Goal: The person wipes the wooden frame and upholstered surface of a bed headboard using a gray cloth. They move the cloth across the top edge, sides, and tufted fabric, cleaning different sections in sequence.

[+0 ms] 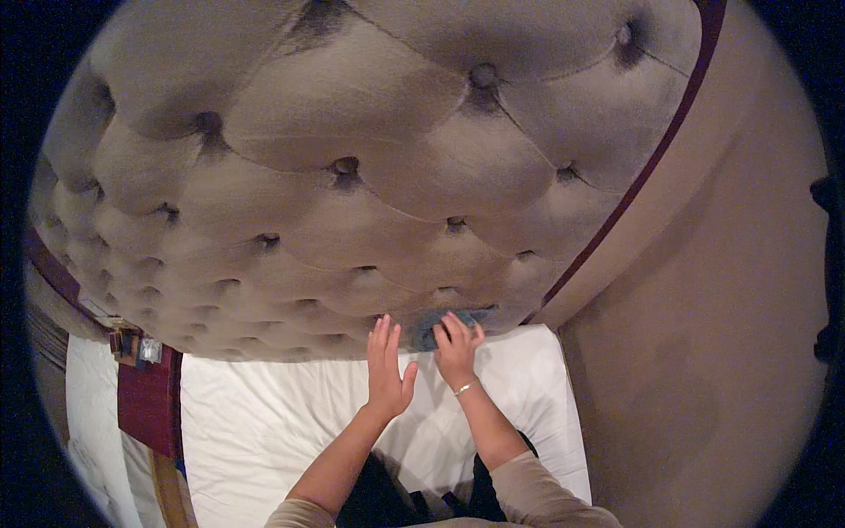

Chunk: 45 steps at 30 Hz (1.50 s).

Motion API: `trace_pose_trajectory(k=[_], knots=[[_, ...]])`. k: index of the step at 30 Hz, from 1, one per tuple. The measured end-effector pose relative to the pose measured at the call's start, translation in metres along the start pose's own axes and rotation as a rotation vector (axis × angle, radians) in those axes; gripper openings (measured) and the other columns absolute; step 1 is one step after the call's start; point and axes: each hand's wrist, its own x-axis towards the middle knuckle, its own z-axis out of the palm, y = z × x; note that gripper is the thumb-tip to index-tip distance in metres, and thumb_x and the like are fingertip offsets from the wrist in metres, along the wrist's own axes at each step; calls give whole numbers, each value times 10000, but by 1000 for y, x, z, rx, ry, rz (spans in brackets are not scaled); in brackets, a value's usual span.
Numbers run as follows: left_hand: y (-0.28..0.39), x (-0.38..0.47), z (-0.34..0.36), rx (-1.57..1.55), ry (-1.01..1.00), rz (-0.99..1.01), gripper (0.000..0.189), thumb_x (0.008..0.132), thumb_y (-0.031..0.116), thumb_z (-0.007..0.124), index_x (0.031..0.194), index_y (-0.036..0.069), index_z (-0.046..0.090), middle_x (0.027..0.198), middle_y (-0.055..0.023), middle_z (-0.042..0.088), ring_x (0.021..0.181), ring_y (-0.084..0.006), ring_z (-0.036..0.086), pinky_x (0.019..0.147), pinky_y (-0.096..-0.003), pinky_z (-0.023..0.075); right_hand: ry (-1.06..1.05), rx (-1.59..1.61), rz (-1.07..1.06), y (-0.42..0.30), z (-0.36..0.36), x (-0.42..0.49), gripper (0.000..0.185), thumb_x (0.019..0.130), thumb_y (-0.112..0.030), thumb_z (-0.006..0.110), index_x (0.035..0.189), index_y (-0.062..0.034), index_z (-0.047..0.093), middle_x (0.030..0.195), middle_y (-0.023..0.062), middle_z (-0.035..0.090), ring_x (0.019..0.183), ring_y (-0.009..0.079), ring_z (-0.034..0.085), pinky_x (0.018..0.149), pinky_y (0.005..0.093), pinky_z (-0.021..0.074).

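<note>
A large tufted, button-backed headboard [396,198] in beige upholstery rises before me. My right hand [457,350] presses a blue-grey cloth [426,333] against its lower part, fingers bent over the cloth; a thin bracelet is on that wrist. Just to the left, my left hand [389,376] lies with fingers stretched and thumb apart, its fingertips at the headboard's lower edge, holding nothing. Beneath both arms spreads a white sheet [277,422] on the bed, on which my dark-clothed legs rest.
At the left stands a dark red bedside table [148,396] with small items [135,348] at its back. Another white-covered bed [92,396] lies beyond it. A dark red trim [620,211] edges the headboard; a beige wall [693,330] is at the right.
</note>
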Motion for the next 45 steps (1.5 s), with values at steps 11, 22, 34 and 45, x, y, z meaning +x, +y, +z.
trace_pose_trajectory(k=[11,22,34,45], knots=[[-11,-4,-13,6,212,-63,653,993,270,514,1504,-51,265,1583,-306,206,1450,-477,242,1179,-544,208,101,225,-50,-58,27,55,621,628,-217,763,1237,-239,643,1341,97,495,1221,401,451,974,540,388],[-25,-23,-17,63,112,-166,617,1014,304,460,1512,-12,278,1597,-267,216,1455,-448,247,1189,-523,202,-132,91,-33,-48,52,-6,474,805,-96,655,1277,-99,621,1300,78,555,1176,286,528,959,452,414],[-35,-37,-26,74,134,-165,638,966,222,558,1488,-47,307,1578,-293,229,1431,-485,270,1172,-544,217,-308,53,-339,-37,87,-41,386,873,-196,614,1259,-200,623,1360,8,519,1254,230,482,958,436,436],[-38,-44,-30,66,173,-224,667,948,173,569,1509,-36,275,1589,-287,206,1443,-470,252,1176,-526,220,-186,211,-244,-30,36,-14,432,774,-66,651,1195,-159,673,1203,40,570,1163,263,513,911,410,426]])
